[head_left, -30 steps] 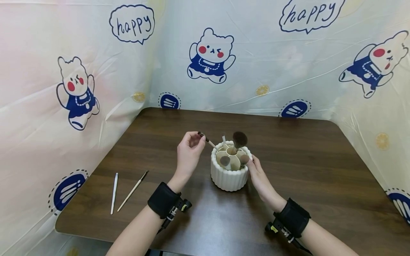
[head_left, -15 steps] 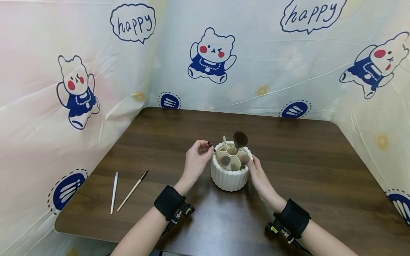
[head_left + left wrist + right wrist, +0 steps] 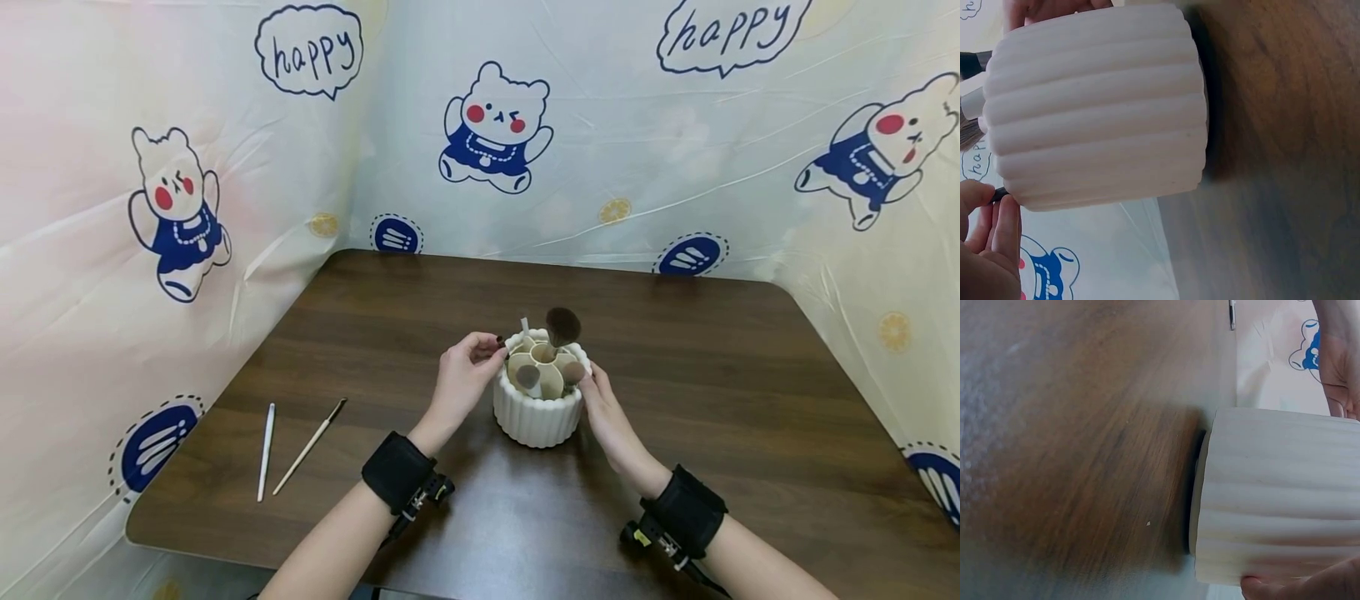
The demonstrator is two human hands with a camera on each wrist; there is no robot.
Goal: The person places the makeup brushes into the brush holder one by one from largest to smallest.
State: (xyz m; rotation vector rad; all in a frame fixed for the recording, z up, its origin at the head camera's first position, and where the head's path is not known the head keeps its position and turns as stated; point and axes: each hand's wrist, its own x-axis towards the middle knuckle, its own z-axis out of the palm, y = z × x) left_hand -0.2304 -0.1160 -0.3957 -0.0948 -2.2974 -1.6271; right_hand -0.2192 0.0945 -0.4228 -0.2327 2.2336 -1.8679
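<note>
A white, ribbed brush holder (image 3: 536, 423) with a petal-shaped divider stands upright in the middle of the table, several makeup brushes in it. At its left rim my left hand (image 3: 465, 375) pinches the dark tip of a makeup brush (image 3: 999, 194) between thumb and fingers; the rest of that brush is hidden behind the holder's wall. My right hand (image 3: 611, 421) grips the holder's right side, its thumb showing low along the ribs in the right wrist view. A large fluffy brush (image 3: 562, 326) rises highest from the holder.
Two slim sticks lie on the dark wooden table (image 3: 712, 375) at the left: a white one (image 3: 266, 452) and a pale brush with a dark tip (image 3: 310, 447). A printed cloth (image 3: 615, 108) hangs round the table's back and sides.
My left hand has moved right and slightly down to the holder's rim, and the brush has sunk into it until only its dark tip shows. The right hand has stayed in place.
</note>
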